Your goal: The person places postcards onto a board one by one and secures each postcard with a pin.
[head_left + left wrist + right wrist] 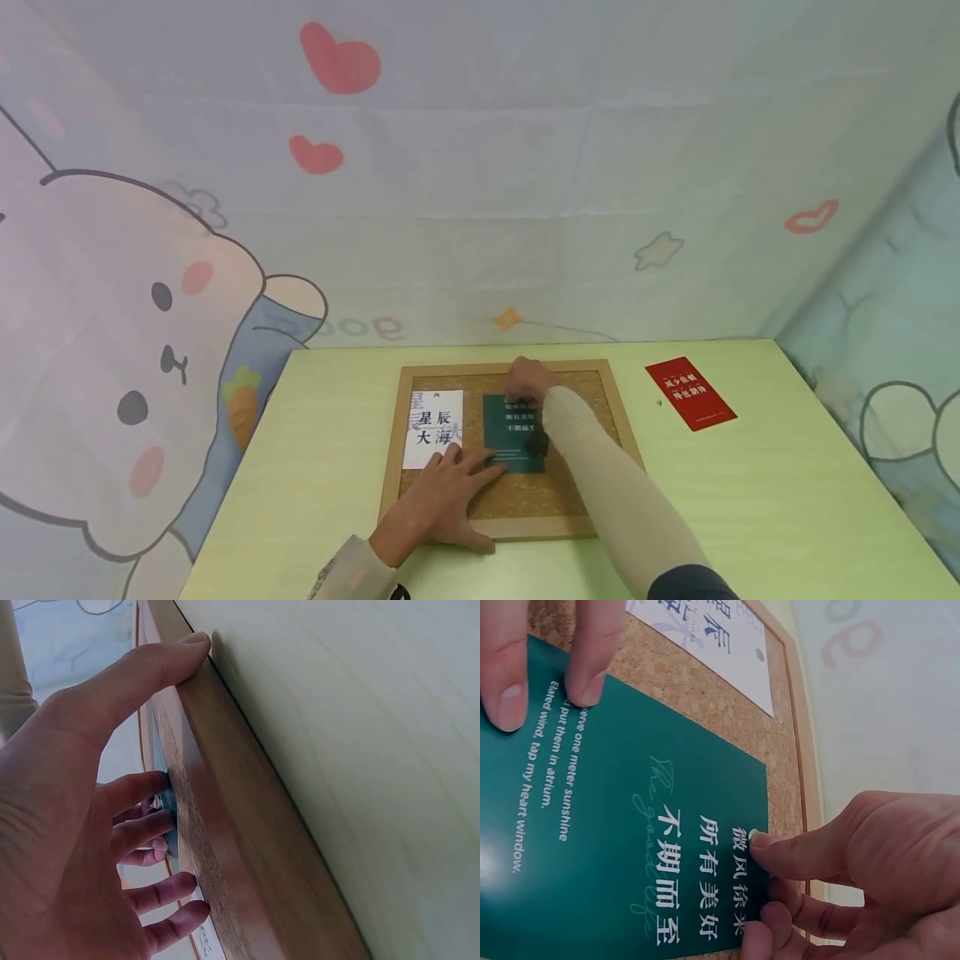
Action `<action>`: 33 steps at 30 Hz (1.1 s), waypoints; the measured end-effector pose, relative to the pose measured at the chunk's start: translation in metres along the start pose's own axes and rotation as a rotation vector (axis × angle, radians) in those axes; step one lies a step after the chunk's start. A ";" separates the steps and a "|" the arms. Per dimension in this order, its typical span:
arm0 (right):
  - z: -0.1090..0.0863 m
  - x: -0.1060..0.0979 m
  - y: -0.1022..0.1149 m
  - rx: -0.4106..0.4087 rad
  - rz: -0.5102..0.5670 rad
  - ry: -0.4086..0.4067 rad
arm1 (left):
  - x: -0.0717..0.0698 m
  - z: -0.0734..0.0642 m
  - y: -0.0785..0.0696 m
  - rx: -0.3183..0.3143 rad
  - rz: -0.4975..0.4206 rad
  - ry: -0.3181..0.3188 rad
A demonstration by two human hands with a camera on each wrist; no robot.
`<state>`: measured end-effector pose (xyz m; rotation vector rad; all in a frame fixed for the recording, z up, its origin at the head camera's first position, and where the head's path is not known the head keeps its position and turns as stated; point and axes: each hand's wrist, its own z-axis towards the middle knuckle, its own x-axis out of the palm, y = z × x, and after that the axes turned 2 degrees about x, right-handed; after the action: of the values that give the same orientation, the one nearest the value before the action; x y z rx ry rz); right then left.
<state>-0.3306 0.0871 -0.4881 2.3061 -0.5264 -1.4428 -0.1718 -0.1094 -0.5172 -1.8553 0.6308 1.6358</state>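
Note:
A green card (622, 825) with white lettering lies on a cork board (517, 500) in a wooden frame. My right hand (528, 382) is at the card's top edge. There its thumb (780, 853) presses a small pale round spot, apparently a thumbtack head, mostly hidden; the other fingers are curled beside it. My left hand (446, 498) is spread over the board's lower part. Two of its fingers (592, 664) rest on the green card, others reach the white card (420, 450), and its thumb (161, 666) touches the frame's near edge.
The white card, left of the green one, has a small grey dot (760, 655) near its top. A red card (691, 393) lies on the table (780, 500) right of the board, with a tiny object (659, 402) beside it. A printed curtain (487, 183) hangs behind.

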 end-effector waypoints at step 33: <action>-0.041 -0.102 -0.116 -0.384 -0.016 -0.212 | 0.002 0.000 -0.001 0.010 0.016 -0.033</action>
<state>-0.3216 0.2419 -0.4508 1.8759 -0.2572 -1.6425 -0.1710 -0.1088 -0.5196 -1.8167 0.6395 1.6677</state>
